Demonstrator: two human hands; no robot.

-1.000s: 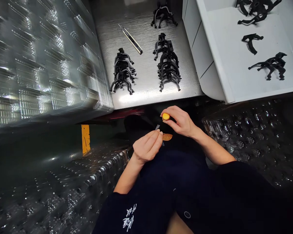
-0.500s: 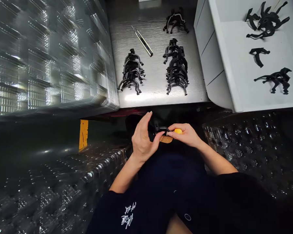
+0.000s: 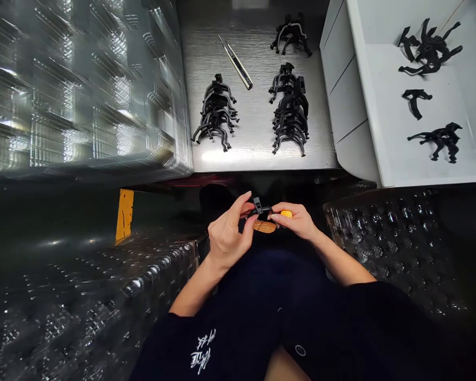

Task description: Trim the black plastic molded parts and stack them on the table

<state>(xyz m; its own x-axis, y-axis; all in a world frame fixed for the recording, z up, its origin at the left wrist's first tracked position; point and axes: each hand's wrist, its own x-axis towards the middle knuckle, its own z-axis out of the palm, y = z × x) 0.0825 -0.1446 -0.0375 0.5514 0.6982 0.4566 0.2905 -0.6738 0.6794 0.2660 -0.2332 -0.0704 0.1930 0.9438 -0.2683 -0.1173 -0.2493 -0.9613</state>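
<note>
Your left hand point(image 3: 227, 234) and right hand point(image 3: 300, 222) grasp a black part point(image 3: 257, 205) by its left and right ends, the right also gripping a yellow piece point(image 3: 286, 214).

Single head-worn view, facing forward and down.

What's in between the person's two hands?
A black part: in the head view, it spans from the left hand to the right hand. Just below it in the picture, a brown thing shows too; I can't tell what it is.
</note>
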